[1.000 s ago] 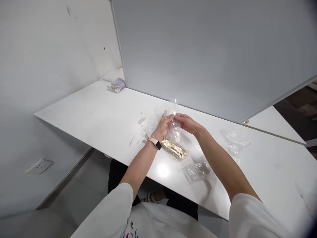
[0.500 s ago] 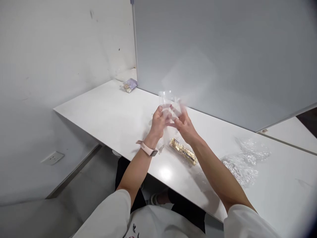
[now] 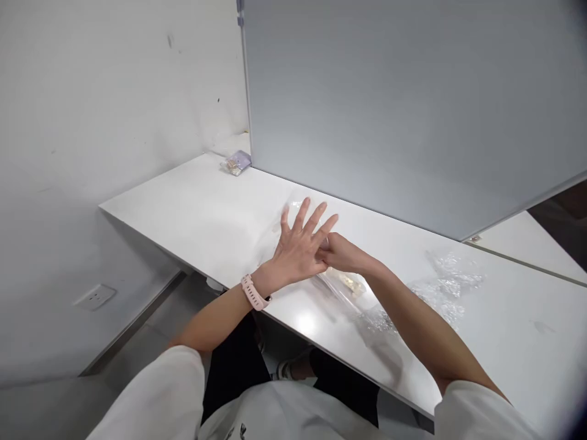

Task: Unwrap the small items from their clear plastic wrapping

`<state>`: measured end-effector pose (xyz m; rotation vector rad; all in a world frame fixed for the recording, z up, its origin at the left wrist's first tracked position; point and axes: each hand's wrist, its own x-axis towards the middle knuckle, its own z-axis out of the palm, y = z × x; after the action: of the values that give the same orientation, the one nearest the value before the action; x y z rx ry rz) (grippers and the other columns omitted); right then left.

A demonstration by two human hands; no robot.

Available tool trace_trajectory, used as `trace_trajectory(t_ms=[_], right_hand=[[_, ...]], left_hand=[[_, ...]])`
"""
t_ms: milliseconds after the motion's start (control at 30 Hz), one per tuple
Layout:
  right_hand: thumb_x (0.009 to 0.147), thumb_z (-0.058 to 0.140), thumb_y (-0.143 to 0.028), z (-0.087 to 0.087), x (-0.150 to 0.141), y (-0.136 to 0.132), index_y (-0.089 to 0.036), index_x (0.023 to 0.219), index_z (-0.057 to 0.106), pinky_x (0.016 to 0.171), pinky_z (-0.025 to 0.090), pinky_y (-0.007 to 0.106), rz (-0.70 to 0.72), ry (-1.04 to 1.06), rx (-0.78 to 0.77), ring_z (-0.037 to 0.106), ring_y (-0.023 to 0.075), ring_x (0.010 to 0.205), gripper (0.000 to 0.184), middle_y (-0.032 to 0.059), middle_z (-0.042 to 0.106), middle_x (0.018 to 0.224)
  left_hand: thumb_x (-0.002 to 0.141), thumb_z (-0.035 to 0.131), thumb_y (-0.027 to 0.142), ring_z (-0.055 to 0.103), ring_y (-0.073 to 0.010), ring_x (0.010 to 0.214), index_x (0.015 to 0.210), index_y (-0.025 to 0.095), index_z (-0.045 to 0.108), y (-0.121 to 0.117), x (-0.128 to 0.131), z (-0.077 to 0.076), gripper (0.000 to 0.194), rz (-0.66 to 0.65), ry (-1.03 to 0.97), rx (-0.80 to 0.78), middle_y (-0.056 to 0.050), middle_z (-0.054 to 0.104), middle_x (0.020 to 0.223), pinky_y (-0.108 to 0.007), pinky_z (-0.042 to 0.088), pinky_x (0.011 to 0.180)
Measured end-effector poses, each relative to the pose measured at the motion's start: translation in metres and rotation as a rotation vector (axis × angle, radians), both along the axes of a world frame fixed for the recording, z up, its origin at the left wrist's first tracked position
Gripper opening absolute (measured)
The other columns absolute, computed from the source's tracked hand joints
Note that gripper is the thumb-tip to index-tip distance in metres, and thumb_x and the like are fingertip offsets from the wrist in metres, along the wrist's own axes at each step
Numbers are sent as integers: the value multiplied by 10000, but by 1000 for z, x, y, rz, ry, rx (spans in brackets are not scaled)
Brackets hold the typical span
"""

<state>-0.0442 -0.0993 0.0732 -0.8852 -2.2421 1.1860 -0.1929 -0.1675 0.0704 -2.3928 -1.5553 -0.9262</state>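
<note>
My left hand [image 3: 300, 247] lies over a thin clear plastic bag [image 3: 271, 239], its fingers spread wide and the palm turned down. On that wrist is a pale pink watch band [image 3: 252, 292]. Just to the right, my right hand [image 3: 343, 252] is closed, its fingers curled on what looks like the bag's edge; my left hand partly covers the fingertips. Below both hands sits a gold-coloured item in clear wrapping [image 3: 352, 285], partly hidden by clear film [image 3: 338, 290].
Crumpled clear plastic wrapping [image 3: 447, 284] lies on the white table [image 3: 183, 211] to the right. A small packet with a purple card [image 3: 237, 162] rests in the far left corner. A grey partition [image 3: 367, 122] stands along the back edge; a wall socket [image 3: 95, 297] is at left.
Both hands were holding the clear bag up between them. Now it is lower, my left hand has let go and spread flat over it, and my right hand has moved down beside it.
</note>
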Motion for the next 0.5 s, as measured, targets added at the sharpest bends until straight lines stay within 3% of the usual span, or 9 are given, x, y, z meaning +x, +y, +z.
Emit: trace_trajectory(t_ms=[33, 100, 200, 267, 367, 433, 500], right_hand=[[817, 642, -299, 6, 1, -4, -198, 544, 422, 488, 260, 251, 63, -79, 40, 306, 77, 476, 365, -60, 364, 483], [851, 590, -280, 14, -4, -12, -196, 590, 474, 512, 267, 253, 95, -117, 88, 329, 81, 490, 298, -58, 392, 505], [823, 608, -251, 12, -27, -24, -191, 782, 618, 588, 375, 256, 27, 121, 44, 518, 116, 620, 73, -27, 591, 689], [791, 646, -265, 3, -50, -30, -192, 866, 634, 647, 436, 264, -2, 306, -50, 589, 141, 721, 105, -9, 650, 808], [790, 660, -334, -10, -93, -39, -200, 884, 600, 697, 483, 276, -66, 496, -151, 616, 157, 782, 175, -3, 660, 856], [817, 629, -360, -15, -124, -46, -209, 936, 585, 729, 503, 287, -53, 523, -150, 624, 164, 811, 197, -1, 666, 895], [861, 585, -375, -22, -153, -49, -217, 1076, 574, 800, 521, 309, 76, 492, -97, 634, 174, 894, 267, 19, 676, 1013]], left_hand=[[759, 725, 299, 267, -405, 1488, 1476, 256, 404, -5, -6, 1, 787, -14, -65, -72, -126, 421, 1555, -691, 50, 1191], [756, 722, 288, 473, -356, 1366, 1459, 246, 398, -15, -17, 1, 775, -14, -301, -220, -122, 544, 1437, -619, 283, 1165], [768, 720, 264, 664, -260, 1101, 1393, 247, 437, -31, -27, -4, 687, 2, -750, -347, -89, 656, 1240, -403, 555, 917], [775, 724, 269, 702, -219, 958, 1350, 238, 464, -40, -31, -10, 632, 31, -1014, -338, -67, 687, 1130, -336, 583, 804], [815, 692, 307, 701, -211, 946, 1270, 212, 531, -52, -42, -20, 492, 44, -1244, -288, -66, 696, 1085, -340, 586, 830], [828, 668, 332, 694, -237, 969, 1125, 189, 617, -59, -61, -28, 335, 120, -1223, -288, -73, 709, 1021, -365, 583, 859], [795, 670, 319, 695, -259, 944, 958, 180, 662, -65, -94, -36, 215, 325, -1105, -279, -72, 716, 926, -370, 584, 846]])
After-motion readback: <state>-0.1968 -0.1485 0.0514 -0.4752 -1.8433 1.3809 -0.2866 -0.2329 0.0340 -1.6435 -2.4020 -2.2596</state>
